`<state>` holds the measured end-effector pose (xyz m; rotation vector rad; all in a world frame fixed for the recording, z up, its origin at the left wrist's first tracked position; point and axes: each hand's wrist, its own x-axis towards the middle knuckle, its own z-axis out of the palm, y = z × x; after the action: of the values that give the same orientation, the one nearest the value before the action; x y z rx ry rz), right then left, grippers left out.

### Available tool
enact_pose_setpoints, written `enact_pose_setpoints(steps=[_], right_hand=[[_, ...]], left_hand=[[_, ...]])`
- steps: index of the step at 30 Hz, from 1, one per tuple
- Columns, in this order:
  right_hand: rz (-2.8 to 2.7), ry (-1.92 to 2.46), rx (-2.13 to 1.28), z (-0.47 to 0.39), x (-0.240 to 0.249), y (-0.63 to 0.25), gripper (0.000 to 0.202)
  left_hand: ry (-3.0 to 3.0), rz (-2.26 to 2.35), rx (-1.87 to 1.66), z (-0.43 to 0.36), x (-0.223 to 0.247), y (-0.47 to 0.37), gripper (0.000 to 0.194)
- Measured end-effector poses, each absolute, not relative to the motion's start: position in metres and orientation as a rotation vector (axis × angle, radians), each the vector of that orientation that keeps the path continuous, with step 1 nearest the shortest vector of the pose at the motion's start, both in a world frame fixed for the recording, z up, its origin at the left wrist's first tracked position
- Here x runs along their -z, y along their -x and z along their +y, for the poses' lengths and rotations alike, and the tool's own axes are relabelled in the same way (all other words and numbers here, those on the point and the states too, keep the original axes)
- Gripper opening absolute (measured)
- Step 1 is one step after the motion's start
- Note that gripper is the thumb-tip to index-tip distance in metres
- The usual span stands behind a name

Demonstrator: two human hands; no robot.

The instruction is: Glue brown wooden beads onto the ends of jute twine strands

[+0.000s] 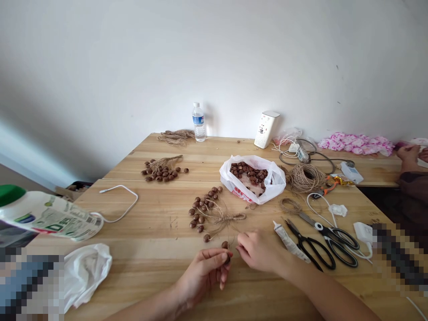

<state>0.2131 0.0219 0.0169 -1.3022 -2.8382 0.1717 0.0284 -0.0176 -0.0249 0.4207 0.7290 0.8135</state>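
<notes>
Our left forearm [149,298] slants up from the lower edge, and our left hand [207,267] pinches, thumb forward, lower fingers loosely curled. Our right forearm [317,283] comes from the opposite side; our right hand [259,250], back upward (some fingers hidden), curls near the left without touching.

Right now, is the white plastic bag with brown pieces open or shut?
Open: the white plastic bag has its rim spread wide, with brown pieces visible inside.
</notes>
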Motion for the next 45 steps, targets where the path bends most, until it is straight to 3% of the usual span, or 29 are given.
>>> enact_pose_setpoints(steps=[20,37,42,45], right_hand=[[-2.81,1.395,-0.457,0.047,0.006,-0.22,0.025],[-2.715,1.347,-0.634,0.047,-0.002,-0.224,0.024],[-2.705,1.15,-0.867,0.033,-0.017,-0.222,0.02],[-2.555,1.164,-1.071,0.027,-0.021,-0.218,0.029]], left_hand=[[-0.468,0.723,-0.744,-0.012,0.032,-0.03,0.022],[-0.47,0.763,-0.744,-0.015,0.033,-0.032,0.022],[-0.458,0.776,-0.763,-0.016,0.032,-0.032,0.022],[-0.453,0.792,-0.783,-0.018,0.03,-0.033,0.022]])
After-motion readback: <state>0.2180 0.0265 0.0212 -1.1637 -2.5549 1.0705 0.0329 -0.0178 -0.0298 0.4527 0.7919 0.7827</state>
